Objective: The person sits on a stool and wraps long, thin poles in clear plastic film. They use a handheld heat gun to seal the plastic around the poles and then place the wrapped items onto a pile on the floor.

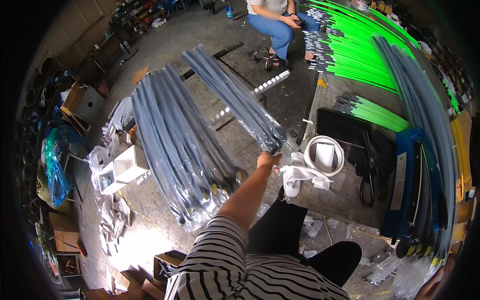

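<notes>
Lying on the floor at the left, white cartons [124,167] sit beside a wide heap of dark rods in clear plastic sleeves [177,150], and next to it the person's left hand [266,160] is closed around the near end of one such bagged bundle [235,97], which slants up and away from the heap. Just right of that hand, on the desk [345,200], are a white cloth [299,175], a roll of white tape [324,155] and black scissors [370,175], then green rods [360,55] and a blue sealing machine [405,185]; the right hand [430,286] shows only at the lower right edge, and I cannot tell its grip.
</notes>
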`<act>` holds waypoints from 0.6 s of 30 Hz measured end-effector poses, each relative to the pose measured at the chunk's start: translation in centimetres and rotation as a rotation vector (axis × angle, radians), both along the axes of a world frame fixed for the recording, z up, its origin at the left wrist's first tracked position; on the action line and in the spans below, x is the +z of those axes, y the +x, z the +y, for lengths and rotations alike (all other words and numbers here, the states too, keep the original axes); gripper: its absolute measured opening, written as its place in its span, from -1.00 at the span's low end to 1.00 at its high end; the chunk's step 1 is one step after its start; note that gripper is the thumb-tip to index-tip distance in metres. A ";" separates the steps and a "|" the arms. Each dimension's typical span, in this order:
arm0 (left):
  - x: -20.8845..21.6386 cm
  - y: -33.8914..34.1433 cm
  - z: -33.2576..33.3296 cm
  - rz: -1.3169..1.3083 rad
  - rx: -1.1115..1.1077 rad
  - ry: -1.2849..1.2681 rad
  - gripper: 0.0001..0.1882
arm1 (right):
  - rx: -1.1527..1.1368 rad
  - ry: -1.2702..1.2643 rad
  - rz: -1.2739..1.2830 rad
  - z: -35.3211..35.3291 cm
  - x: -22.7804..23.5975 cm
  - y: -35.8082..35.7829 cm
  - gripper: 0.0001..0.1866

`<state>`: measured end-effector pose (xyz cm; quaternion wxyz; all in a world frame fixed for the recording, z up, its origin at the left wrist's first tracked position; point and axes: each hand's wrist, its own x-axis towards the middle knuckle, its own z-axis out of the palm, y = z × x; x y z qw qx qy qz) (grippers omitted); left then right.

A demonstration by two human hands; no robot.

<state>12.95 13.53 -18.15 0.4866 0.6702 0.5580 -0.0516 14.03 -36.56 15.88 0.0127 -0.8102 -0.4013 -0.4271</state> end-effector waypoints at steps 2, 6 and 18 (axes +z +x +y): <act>-0.5 -0.6 0.3 -0.166 -0.077 0.043 -0.61 | 0.084 -0.038 0.084 2.6 -0.3 -1.6 -0.83; -0.4 -3.9 0.1 -0.490 0.128 0.112 -0.73 | 0.256 -0.122 0.272 6.9 -0.6 -3.9 -0.82; 10.2 -16.6 -7.6 -0.864 -0.013 0.535 -0.82 | 0.724 0.564 1.950 29.5 -21.6 -8.7 -0.45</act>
